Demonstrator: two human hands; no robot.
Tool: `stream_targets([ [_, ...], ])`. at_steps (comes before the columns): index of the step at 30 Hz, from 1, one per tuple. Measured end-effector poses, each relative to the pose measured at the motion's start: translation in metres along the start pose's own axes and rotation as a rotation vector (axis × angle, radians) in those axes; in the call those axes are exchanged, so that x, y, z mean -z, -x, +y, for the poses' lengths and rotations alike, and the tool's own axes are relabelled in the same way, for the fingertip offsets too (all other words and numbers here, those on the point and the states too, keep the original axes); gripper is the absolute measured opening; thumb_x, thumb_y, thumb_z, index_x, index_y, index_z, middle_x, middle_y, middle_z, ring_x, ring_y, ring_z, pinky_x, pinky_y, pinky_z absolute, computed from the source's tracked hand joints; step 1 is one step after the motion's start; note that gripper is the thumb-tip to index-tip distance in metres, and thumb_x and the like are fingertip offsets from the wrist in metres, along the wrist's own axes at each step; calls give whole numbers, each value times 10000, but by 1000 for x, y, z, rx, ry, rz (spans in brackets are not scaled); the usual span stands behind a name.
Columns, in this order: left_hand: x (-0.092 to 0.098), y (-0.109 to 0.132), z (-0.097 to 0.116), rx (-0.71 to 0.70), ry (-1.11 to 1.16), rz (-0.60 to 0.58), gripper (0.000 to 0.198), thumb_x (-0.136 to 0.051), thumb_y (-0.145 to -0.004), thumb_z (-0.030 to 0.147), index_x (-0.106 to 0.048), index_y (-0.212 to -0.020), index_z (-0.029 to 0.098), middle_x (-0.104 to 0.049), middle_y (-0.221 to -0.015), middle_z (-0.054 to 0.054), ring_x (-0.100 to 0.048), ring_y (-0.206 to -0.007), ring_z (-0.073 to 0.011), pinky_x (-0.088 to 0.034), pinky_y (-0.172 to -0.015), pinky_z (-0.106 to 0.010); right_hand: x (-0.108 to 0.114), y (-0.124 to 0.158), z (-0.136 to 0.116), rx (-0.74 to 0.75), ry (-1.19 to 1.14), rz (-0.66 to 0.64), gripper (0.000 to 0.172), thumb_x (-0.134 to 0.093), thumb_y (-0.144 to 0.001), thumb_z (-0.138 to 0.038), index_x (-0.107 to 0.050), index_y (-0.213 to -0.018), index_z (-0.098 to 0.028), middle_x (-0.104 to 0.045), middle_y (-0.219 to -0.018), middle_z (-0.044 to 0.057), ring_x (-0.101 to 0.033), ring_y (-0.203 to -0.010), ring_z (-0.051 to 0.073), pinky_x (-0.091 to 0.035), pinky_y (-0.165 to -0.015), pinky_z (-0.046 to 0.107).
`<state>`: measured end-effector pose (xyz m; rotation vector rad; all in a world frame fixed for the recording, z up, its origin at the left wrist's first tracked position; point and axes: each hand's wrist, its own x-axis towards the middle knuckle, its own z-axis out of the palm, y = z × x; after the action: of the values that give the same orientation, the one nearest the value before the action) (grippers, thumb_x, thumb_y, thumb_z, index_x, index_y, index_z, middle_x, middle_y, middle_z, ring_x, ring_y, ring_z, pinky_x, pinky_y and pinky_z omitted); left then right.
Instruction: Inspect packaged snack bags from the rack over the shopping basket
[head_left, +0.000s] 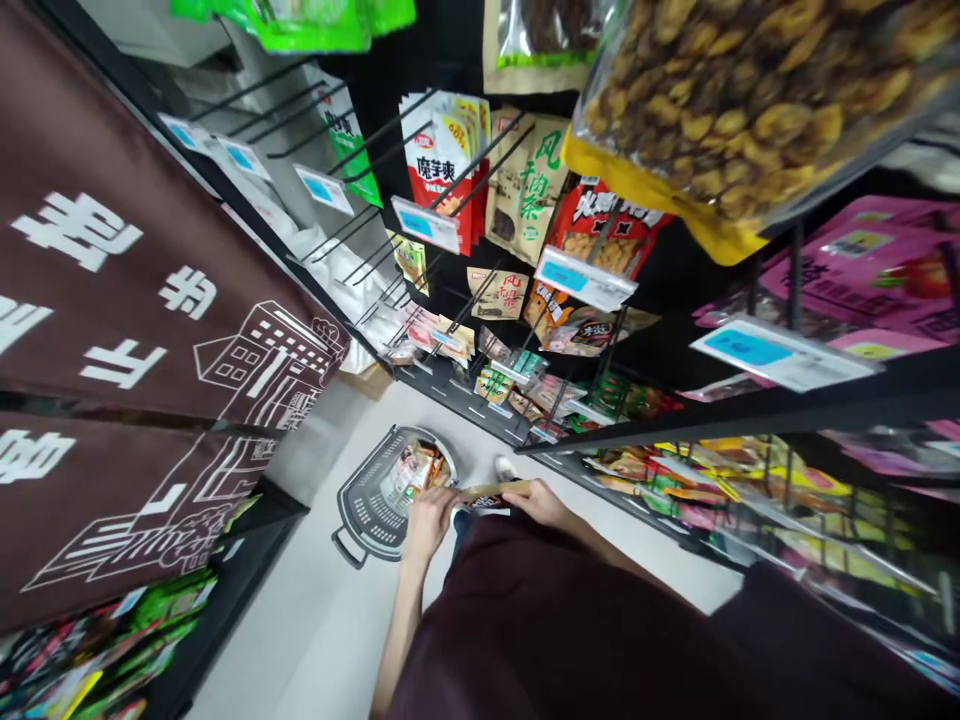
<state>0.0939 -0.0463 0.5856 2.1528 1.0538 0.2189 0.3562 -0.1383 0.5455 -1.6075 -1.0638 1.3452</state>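
The person's bare left arm reaches down; the right arm slants in. Left hand and right hand face each other, gripping.

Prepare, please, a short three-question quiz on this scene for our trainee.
1. What is held between the left hand and the right hand?
A) a price tag
B) a snack packet
C) a basket handle

2. True or false: the gray shopping basket on the floor contains nothing.

3. Fill in the blank: the lettering on the brown curtain is ____.

Key:
1. B, a snack packet.
2. False; packaged goods lie in the gray shopping basket.
3. White.
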Motion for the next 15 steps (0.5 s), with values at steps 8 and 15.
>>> stream_targets([
  [8,-47,-64,60,19,-101,34,350,-390,-1028,298,-716,-1015,170,-703,-959,-109,-622,-948,-233,-395,-853,-355,66,-10,31,-63,-22,-35,372,-679,-799,-514,-800,-868,-169,-786,-928,110,-726,-915,308,-532,-936,439],
  [15,-82,-100,104,-28,-109,77,337,-391,-1023,239,-726,-1014,195,-704,-906,-76,-598,-898,-206,-340,-818,-353,122,-8,41,-102,-142,-36,433,-750,-713,-495,-789,-960,-142,-762,-1082,144,-693,-1073,294,-441,-1085,439],
])
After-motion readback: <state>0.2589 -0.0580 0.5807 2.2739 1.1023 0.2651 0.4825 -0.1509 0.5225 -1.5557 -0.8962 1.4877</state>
